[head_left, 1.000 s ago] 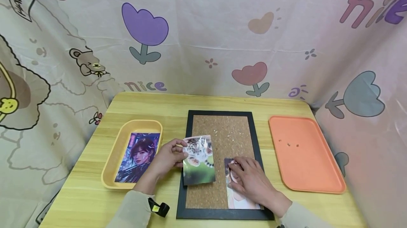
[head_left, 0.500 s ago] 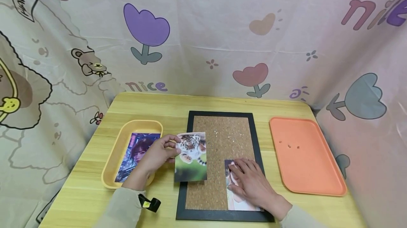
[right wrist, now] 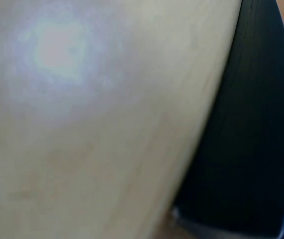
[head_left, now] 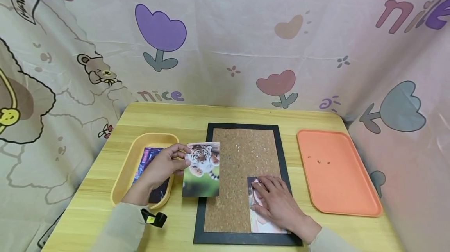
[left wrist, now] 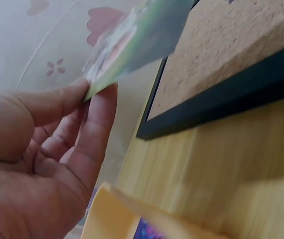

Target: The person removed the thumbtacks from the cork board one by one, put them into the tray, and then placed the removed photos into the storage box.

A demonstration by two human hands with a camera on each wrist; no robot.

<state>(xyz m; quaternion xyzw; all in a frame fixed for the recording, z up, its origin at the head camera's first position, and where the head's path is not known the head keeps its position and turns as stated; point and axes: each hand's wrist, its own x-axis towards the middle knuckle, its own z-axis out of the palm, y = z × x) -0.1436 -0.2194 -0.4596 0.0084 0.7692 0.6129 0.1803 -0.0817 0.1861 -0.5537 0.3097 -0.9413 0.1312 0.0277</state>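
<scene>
My left hand (head_left: 162, 170) pinches a photo card of a tiger cub (head_left: 201, 183) by its left edge. The card hangs above the left side of a black-framed cork board (head_left: 226, 209). Thumb and fingertips meet at a corner of the card in the left wrist view. My right hand (head_left: 279, 205) rests with relaxed fingers on a second photo card (head_left: 261, 226), which lies in the board's lower right corner and is mostly covered by the hand. The right wrist view shows mainly the black frame (right wrist: 246, 119) and table.
A yellow tray (head_left: 119, 183) on the left holds a purple-blue picture card (head_left: 159, 195), partly behind my left forearm. On the right lies an orange tray (head_left: 341, 189) with several tiny pieces on it. A printed curtain (head_left: 218, 29) hangs behind the wooden table (head_left: 190, 115).
My left hand has moved left and slightly up with the tiger card, off the board's middle toward the yellow tray. The right hand has stayed on its card.
</scene>
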